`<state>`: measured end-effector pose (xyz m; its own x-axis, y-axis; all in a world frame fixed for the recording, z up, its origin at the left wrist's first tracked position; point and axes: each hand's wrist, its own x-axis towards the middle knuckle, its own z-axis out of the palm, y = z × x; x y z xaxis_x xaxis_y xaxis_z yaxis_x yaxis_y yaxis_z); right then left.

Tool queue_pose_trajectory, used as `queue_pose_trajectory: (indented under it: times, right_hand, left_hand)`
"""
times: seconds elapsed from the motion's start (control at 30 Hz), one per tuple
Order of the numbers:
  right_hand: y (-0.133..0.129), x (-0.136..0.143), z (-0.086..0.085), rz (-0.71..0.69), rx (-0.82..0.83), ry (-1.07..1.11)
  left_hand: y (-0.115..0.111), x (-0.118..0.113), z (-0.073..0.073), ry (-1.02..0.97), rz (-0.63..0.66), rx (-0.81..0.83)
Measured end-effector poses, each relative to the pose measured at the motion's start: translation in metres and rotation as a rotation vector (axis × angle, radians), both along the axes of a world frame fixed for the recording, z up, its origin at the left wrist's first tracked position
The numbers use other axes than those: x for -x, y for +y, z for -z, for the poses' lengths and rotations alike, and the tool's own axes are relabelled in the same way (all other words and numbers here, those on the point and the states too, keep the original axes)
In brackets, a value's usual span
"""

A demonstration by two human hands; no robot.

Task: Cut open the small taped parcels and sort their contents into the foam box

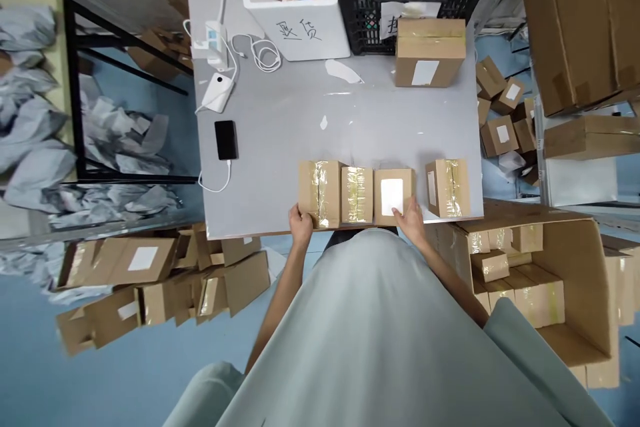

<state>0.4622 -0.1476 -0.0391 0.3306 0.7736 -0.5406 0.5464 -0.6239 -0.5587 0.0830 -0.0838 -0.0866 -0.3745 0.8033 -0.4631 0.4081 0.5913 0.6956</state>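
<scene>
Three taped cardboard boxes stand in a row at the near edge of the grey table: a larger left box (327, 193), a narrow middle box (357, 195) and a right box (392, 199) with a white label. My left hand (301, 223) presses on the left box's lower left corner, its fingers curled. At the other end, my right hand (411, 219) grips the labelled box's lower right corner, thumb on the front and fingers along the side. A fourth box (449, 188) sits apart, right of my right hand.
On the table (280, 120) are a phone (227, 140), white cables, a power strip (217, 92), a white bin (300, 27), a black crate (370, 20) and a labelled box (431, 53). A large open carton (575, 280) holds boxes at the lower right.
</scene>
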Motion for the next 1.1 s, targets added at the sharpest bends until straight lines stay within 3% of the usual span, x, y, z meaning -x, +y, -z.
queue_pose_trajectory:
  times: [0.3,0.53,0.63,0.73,0.83,0.87,0.93,1.0,1.1]
  right_hand:
    - [0.006,0.044,-0.024,-0.005,-0.083,0.077]
    - [0.035,0.124,-0.025,-0.294,-0.063,0.191]
    - [0.056,0.135,-0.032,-0.3,-0.08,0.137]
    - [0.072,0.089,-0.05,-0.206,-0.098,-0.01]
    - [0.075,0.003,-0.071,0.015,-0.077,-0.252]
    - [0.072,-0.027,-0.077,0.105,-0.03,-0.335]
    - [0.063,-0.076,-0.085,0.297,0.237,-0.481]
    - [0.053,-0.105,-0.086,0.348,0.385,-0.469]
    - [0.046,-0.11,-0.081,0.312,0.378,-0.516]
  left_hand:
    - [0.009,0.008,-0.01,0.033,-0.056,0.068]
    - [0.03,0.042,-0.006,-0.004,-0.113,0.055]
    - [0.036,0.051,-0.003,-0.035,-0.097,0.053]
    - [0.038,0.052,0.002,-0.056,-0.08,0.047]
    - [0.038,0.05,0.008,-0.057,-0.081,0.037]
    - [0.038,0.049,0.01,-0.055,-0.086,0.035]
    - [0.039,0.047,0.012,-0.045,-0.095,0.034]
    - [0.039,0.046,0.013,-0.032,-0.097,0.032]
    - [0.041,0.045,0.013,-0.041,-0.095,0.024]
